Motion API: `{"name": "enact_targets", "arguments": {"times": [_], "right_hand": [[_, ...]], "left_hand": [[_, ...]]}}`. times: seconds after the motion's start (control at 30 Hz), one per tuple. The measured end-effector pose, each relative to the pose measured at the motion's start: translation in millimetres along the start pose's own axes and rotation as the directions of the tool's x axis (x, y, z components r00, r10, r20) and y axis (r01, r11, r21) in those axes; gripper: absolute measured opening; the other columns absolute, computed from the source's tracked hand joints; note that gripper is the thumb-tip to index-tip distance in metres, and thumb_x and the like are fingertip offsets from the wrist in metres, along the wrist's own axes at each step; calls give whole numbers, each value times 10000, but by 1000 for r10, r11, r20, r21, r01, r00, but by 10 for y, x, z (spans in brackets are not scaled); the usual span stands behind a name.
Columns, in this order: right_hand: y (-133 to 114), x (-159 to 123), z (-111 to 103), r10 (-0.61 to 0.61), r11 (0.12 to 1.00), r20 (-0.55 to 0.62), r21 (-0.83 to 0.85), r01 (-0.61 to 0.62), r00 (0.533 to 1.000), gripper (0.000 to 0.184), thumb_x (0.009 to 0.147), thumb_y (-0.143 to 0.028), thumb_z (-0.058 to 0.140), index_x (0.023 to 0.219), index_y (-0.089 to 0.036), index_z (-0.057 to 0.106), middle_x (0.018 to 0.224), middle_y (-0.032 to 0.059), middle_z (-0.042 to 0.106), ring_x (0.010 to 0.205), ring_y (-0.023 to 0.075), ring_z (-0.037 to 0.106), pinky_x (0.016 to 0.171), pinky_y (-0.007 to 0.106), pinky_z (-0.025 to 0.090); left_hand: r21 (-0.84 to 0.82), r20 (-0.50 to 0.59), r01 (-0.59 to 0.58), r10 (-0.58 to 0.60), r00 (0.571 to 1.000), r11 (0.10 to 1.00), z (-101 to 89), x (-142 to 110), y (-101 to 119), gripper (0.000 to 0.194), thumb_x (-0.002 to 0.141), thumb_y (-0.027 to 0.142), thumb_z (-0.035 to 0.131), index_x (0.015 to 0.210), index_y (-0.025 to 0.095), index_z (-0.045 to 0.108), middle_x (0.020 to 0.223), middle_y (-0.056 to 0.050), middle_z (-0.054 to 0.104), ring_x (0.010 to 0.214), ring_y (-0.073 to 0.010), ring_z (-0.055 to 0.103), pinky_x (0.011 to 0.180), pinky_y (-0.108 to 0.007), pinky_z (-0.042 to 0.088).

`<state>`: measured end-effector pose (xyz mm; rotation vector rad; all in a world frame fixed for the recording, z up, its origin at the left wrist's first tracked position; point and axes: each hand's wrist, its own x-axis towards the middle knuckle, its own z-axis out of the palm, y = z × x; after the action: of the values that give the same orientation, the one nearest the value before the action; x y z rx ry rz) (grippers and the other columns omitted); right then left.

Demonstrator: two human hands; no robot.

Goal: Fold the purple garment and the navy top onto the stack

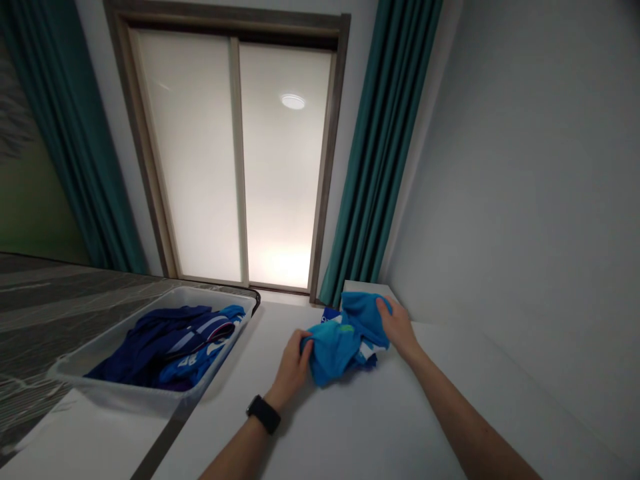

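My left hand (295,368) grips one side of a crumpled bright blue garment (340,350), and my right hand (397,327) holds its far corner. The cloth is bunched between my hands, just above a white tabletop (325,427). Under and behind it lies a darker blue and white piece of clothing (369,357), mostly hidden. To the left of my left hand stands a translucent white plastic bin (120,341) holding a heap of navy and blue clothes (165,347). A black watch (263,413) sits on my left wrist.
The bin rests near the tabletop's left edge, beside a grey marble-patterned surface (40,313). A grey wall (510,180) rises on the right. Ahead is a frosted glass sliding door (235,160), flanked by teal curtains (385,147).
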<state>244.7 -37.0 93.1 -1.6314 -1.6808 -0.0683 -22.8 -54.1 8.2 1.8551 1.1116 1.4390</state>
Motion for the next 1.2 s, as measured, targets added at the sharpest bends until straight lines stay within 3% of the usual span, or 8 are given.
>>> {"name": "enact_targets", "arguments": {"times": [0.13, 0.27, 0.37, 0.5, 0.63, 0.87, 0.97, 1.2], "right_hand": [[228, 33, -181, 209, 958, -155, 231, -170, 966, 639, 935, -572, 217, 1111, -135, 649, 985, 103, 718, 865, 250, 649, 737, 341, 500], [475, -337, -69, 309, 930, -115, 247, -274, 944, 488, 873, -526, 356, 929, -165, 678, 807, 84, 692, 774, 256, 642, 697, 355, 495], [558, -685, 113, 310, 945, -135, 156, -289, 941, 391, 804, -379, 484, 1087, -158, 638, 853, 96, 661, 865, 286, 619, 784, 415, 476], [369, -992, 281, -68, 987, -109, -156, 50, 992, 490, 840, -177, 416, 1322, -175, 500, 1205, 148, 576, 1148, 292, 512, 949, 474, 408], [-11, -1074, 405, -413, 851, 181, -272, 449, 893, 574, 829, -110, 478, 1380, -267, 456, 1417, 99, 470, 1347, 283, 362, 1091, 495, 272], [-255, -777, 639, -444, 824, 236, -270, 497, 864, 176, 939, -151, 485, 1001, -218, 636, 1083, 61, 688, 1176, 245, 534, 1058, 472, 306], [-306, -701, 536, -431, 831, 274, -250, 497, 860, 222, 958, -121, 415, 938, -189, 626, 978, 69, 692, 1017, 216, 603, 949, 401, 408], [-392, -1001, 410, -523, 770, 439, -124, 626, 730, 524, 805, -175, 623, 1311, -250, 509, 1458, 104, 447, 1390, 314, 313, 1115, 549, 241]], "left_hand": [[-186, -328, 132, -188, 926, 974, -221, 80, -102, 242, 863, 402, 501, 999, 202, 495, 910, -40, 591, 881, -229, 582, 806, -360, 469], [-249, -353, 232, -312, 882, 940, -369, 103, -255, 238, 785, 386, 523, 932, 200, 509, 895, -51, 613, 861, -242, 576, 790, -378, 461], [-221, -289, 263, -320, 902, 939, -377, 101, -295, 182, 756, 366, 538, 838, 203, 536, 798, -33, 630, 809, -245, 580, 783, -387, 454], [-102, -178, 259, -273, 945, 961, -330, 85, -303, 187, 753, 341, 548, 885, 208, 544, 828, -26, 648, 835, -249, 599, 805, -389, 460], [-70, -138, 234, -241, 961, 970, -312, 80, -354, 310, 779, 323, 520, 1060, 191, 531, 997, -74, 645, 945, -255, 610, 896, -415, 449], [-47, -115, 90, -95, 989, 995, -271, 100, -385, 232, 743, 290, 571, 927, 166, 643, 1003, -106, 632, 987, -256, 588, 954, -406, 439], [-155, -138, 182, -203, 969, 971, -266, 92, -362, 203, 781, 313, 519, 834, 167, 649, 908, -97, 670, 907, -262, 612, 883, -403, 467], [-186, -150, 363, -392, 908, 913, -287, 56, -266, 452, 814, 566, 513, 551, 198, 515, 529, -17, 555, 585, -220, 563, 573, -317, 432]]}}
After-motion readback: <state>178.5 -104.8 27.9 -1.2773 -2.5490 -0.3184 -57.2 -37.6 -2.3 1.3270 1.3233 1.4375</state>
